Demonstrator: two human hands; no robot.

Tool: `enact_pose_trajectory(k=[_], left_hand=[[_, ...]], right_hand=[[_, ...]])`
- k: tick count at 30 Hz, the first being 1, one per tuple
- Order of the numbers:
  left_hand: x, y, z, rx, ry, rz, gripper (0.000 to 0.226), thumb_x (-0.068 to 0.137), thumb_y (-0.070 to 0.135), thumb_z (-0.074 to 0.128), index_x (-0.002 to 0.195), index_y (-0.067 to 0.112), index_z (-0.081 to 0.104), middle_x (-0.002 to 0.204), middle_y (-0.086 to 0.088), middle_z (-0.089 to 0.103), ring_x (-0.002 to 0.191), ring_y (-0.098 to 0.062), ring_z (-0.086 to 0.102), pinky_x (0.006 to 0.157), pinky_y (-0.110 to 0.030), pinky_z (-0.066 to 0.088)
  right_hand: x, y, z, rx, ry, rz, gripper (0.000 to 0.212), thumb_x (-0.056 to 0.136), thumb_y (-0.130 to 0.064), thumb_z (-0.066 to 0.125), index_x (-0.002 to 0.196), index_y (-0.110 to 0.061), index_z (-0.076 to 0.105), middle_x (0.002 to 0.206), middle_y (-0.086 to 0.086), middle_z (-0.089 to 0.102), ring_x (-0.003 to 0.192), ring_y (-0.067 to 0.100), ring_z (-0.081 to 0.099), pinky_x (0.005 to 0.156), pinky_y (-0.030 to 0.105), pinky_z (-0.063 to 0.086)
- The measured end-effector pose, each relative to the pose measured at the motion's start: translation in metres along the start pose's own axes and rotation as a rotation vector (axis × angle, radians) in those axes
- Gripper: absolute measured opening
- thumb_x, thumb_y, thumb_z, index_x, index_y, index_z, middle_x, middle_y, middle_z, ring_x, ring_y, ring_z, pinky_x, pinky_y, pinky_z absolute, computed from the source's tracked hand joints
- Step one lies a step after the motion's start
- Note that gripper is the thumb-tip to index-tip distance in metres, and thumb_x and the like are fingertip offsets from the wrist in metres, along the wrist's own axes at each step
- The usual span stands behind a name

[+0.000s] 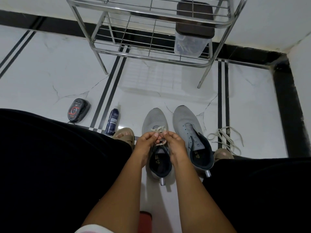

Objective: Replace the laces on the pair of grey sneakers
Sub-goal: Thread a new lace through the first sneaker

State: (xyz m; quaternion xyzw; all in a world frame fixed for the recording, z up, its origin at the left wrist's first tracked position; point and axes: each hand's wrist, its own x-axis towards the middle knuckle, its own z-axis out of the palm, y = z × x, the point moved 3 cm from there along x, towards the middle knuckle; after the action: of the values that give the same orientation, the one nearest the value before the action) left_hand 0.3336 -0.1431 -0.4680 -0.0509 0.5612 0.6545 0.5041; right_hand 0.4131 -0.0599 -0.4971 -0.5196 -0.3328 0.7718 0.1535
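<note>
Two grey sneakers stand side by side on the white floor, toes pointing away from me. The left sneaker (154, 119) carries a cream lace (159, 129) across its upper eyelets. My left hand (146, 142) and my right hand (174, 142) meet over its tongue, and each pinches a strand of that lace. The right sneaker (186, 120) has bare eyelets and no lace. A loose cream lace (224, 137) lies in a tangle on the floor to its right.
A steel wire rack (151, 39) stands ahead, with a clear box under a brown lid (193, 36) on its lower shelf. A dark spray can (112, 121) and a shoe-polish sponge case (78, 110) lie at left. My sandalled feet flank the sneakers.
</note>
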Motion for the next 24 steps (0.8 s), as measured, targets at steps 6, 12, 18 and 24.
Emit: enact_pose_trajectory(k=[6, 12, 18, 24], left_hand=[[0.004, 0.004, -0.003, 0.281, -0.012, 0.030, 0.008, 0.090, 0.012, 0.064, 0.086, 0.005, 0.066, 0.069, -0.002, 0.063, 0.060, -0.003, 0.059, 0.062, -0.011, 0.049], [0.011, 0.001, -0.008, 0.353, 0.043, 0.021, 0.009, 0.089, 0.010, 0.066, 0.080, 0.006, 0.066, 0.067, -0.003, 0.063, 0.056, -0.004, 0.058, 0.061, -0.013, 0.048], [0.012, 0.001, -0.003, 0.489, -0.021, -0.029, 0.011, 0.096, 0.003, 0.052, 0.099, 0.001, 0.062, 0.075, -0.003, 0.062, 0.061, -0.002, 0.058, 0.064, -0.008, 0.048], [0.011, 0.003, -0.005, 0.483, 0.034, -0.080, 0.021, 0.096, 0.013, 0.055, 0.110, 0.006, 0.042, 0.082, -0.007, 0.058, 0.065, -0.010, 0.056, 0.053, -0.013, 0.047]], right_hand=[[0.000, -0.001, 0.001, -0.087, -0.022, 0.021, 0.024, 0.086, -0.017, 0.071, 0.104, -0.003, 0.071, 0.089, 0.017, 0.071, 0.077, 0.026, 0.065, 0.075, 0.038, 0.057], [-0.007, -0.009, 0.004, -0.123, -0.158, 0.070, 0.020, 0.084, -0.004, 0.061, 0.100, 0.004, 0.070, 0.083, 0.018, 0.065, 0.076, 0.027, 0.063, 0.071, 0.032, 0.056], [-0.005, -0.001, 0.006, -0.163, -0.093, 0.039, 0.018, 0.096, -0.022, 0.059, 0.100, -0.009, 0.071, 0.097, 0.016, 0.071, 0.086, 0.022, 0.065, 0.086, 0.035, 0.055], [-0.013, -0.012, 0.008, -0.365, -0.156, -0.004, 0.015, 0.095, -0.016, 0.060, 0.097, -0.005, 0.070, 0.085, 0.010, 0.070, 0.071, 0.015, 0.063, 0.074, 0.025, 0.056]])
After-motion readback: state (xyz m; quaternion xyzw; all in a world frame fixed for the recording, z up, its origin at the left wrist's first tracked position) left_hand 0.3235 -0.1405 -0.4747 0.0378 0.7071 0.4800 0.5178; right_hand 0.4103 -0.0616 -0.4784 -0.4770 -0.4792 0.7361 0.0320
